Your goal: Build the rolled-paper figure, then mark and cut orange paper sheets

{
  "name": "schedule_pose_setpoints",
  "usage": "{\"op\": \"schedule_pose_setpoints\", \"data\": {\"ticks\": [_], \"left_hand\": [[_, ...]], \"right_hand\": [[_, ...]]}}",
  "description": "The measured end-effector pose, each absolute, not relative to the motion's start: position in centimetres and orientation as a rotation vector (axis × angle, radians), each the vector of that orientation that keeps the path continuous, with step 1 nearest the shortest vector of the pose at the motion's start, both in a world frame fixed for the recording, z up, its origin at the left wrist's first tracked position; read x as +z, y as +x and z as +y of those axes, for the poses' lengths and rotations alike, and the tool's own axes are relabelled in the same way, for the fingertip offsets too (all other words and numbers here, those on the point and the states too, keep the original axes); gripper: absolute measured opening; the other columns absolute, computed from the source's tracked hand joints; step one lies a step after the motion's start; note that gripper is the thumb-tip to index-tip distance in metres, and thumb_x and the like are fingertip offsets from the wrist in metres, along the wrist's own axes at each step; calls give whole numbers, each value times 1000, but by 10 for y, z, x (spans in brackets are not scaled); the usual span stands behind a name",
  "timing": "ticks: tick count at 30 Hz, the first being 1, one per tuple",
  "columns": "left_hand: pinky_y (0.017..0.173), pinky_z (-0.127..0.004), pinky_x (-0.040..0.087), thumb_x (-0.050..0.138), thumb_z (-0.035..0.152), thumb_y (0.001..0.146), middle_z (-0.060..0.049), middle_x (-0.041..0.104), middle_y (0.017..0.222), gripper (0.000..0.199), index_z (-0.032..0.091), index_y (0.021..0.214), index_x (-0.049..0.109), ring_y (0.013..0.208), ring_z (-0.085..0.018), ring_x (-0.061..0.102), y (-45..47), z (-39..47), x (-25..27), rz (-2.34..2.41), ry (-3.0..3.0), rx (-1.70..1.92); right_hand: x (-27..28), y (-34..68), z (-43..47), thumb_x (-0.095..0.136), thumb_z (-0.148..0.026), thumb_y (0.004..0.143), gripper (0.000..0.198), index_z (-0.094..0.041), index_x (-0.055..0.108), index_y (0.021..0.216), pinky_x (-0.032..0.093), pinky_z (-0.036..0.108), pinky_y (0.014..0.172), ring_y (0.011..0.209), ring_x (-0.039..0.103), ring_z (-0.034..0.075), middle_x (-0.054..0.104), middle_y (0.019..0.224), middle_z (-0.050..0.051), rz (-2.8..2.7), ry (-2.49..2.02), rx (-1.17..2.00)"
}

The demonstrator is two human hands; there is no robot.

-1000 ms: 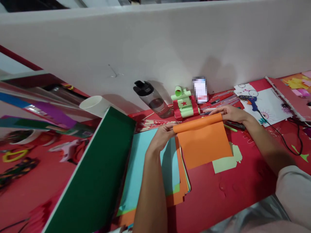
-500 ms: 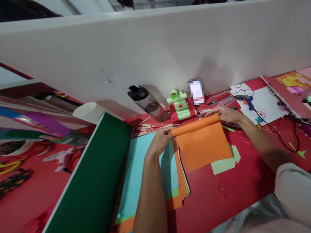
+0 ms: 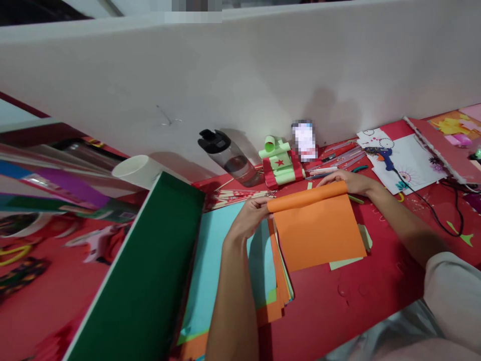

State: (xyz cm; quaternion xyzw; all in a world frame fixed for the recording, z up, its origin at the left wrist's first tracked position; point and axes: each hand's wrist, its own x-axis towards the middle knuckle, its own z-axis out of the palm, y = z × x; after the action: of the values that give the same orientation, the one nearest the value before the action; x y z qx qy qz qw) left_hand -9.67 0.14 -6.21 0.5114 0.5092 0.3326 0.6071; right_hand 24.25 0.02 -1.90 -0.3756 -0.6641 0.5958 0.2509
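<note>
A sheet of orange paper (image 3: 319,233) is rolled into a tube along its far edge, with the flat part hanging toward me over the red tabletop. My left hand (image 3: 250,216) pinches the left end of the tube. At the right end, my right hand (image 3: 349,181) grips from behind, its fingers partly hidden by the roll. Beneath the sheet, a pale green paper scrap (image 3: 366,238) pokes out. A stack of coloured paper (image 3: 221,250), light blue on top, lies under my left forearm. Beyond the tube stands a light green and red paper model with a star (image 3: 281,163).
A tilted-looking water bottle (image 3: 236,160) and a lit phone (image 3: 305,140) stand by the white partition (image 3: 225,75). A green board (image 3: 146,271) rises at left. Blue glue gun (image 3: 387,158) with its cord, pens, white papers (image 3: 417,160) and sticks (image 3: 240,195) lie around.
The orange paper has shifted slightly right and lower, covering more of the green scrap. My right hand has slid a little rightward behind the tube; my left hand has barely moved.
</note>
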Motion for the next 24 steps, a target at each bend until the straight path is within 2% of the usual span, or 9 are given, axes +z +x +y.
{"op": "schedule_pose_setpoints", "data": {"ticks": [5,14,20,24], "left_hand": [[58,-23,51,96,46,51,-6,76,75,39,18,74,82,67,-17,66,-93,-1,-57,1168,1179,783],[67,-27,56,91,46,60,-6,79,83,39,17,86,83,74,-19,71,-90,1,-55,1193,1231,721],[65,-25,53,87,44,65,-6,79,82,35,17,87,83,73,-18,71,-85,-2,-51,1123,1239,654],[66,-27,54,85,43,65,-6,78,77,35,17,88,83,75,-21,73,-79,-4,-49,1080,1228,652]], "right_hand": [[-16,245,-2,81,-44,88,39,-21,81,119,59,37,95,118,72,28,73,135,15,-1834,-984,1600],[-21,246,0,82,-41,86,40,-20,79,121,61,38,89,110,75,27,72,136,16,-1765,-1011,1636],[-28,250,4,85,-41,83,37,-21,81,115,62,34,86,116,74,29,68,145,15,-1723,-1032,1682],[-37,254,8,85,-41,83,39,-20,80,117,62,33,82,110,76,28,75,132,15,-1681,-1044,1710]]}}
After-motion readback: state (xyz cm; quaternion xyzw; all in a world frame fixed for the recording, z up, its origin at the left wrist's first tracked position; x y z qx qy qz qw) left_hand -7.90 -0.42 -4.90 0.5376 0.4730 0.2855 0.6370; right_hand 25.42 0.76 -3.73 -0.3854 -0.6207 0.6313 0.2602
